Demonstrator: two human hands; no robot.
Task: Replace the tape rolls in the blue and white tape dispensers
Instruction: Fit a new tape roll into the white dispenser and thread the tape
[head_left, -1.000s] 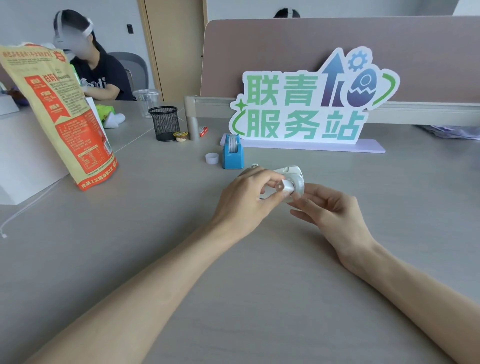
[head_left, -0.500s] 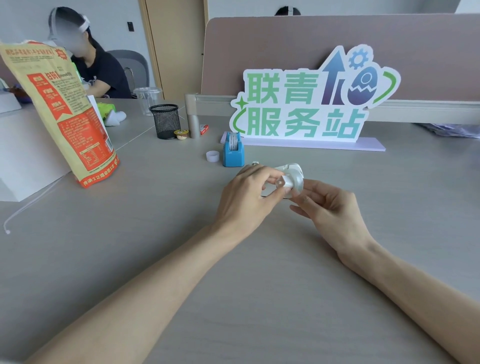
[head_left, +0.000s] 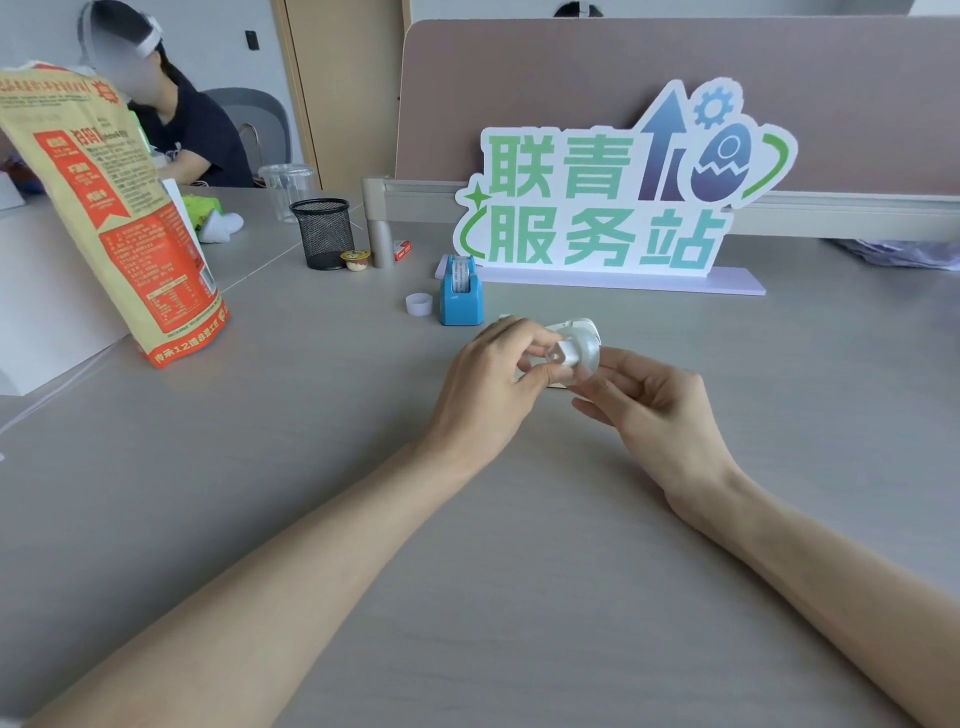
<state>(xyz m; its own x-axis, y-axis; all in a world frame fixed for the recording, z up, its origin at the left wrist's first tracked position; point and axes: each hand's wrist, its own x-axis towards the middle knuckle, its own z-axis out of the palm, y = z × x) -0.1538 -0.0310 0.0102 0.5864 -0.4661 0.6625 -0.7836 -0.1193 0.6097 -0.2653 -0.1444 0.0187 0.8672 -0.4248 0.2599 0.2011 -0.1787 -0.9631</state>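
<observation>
Stage shown: work on the second dispenser. The blue dispenser (head_left: 461, 297) stands upright on the bench (head_left: 467, 571), just in front of the sign (head_left: 613, 208), with a seated roll (head_left: 460, 274) in its cradle. It looks finished, though whether that roll is the fresh one cannot be told. A loose white ring (head_left: 418, 304) sits just beside it on the left, probably a spent core.

The white dispenser (head_left: 579, 328) lies on the bench directly behind the hands and is largely hidden by them. The left hand (head_left: 493, 384) pinches a white spindle (head_left: 557, 355) between thumb and fingertips. The right hand (head_left: 649, 400), fingers curled, grips the tape roll (head_left: 589, 353) on that spindle. Whether the roll is going on or coming off cannot be told. What remains, by this reading, is to seat the spindle and roll in the white dispenser.

Count: two dispensers (one blue, one white), two rolls (one seated, one held), one spindle, one loose ring, two hands. Elsewhere on the bench are one mesh cup (head_left: 323, 234) and one printed bag (head_left: 119, 223).
</observation>
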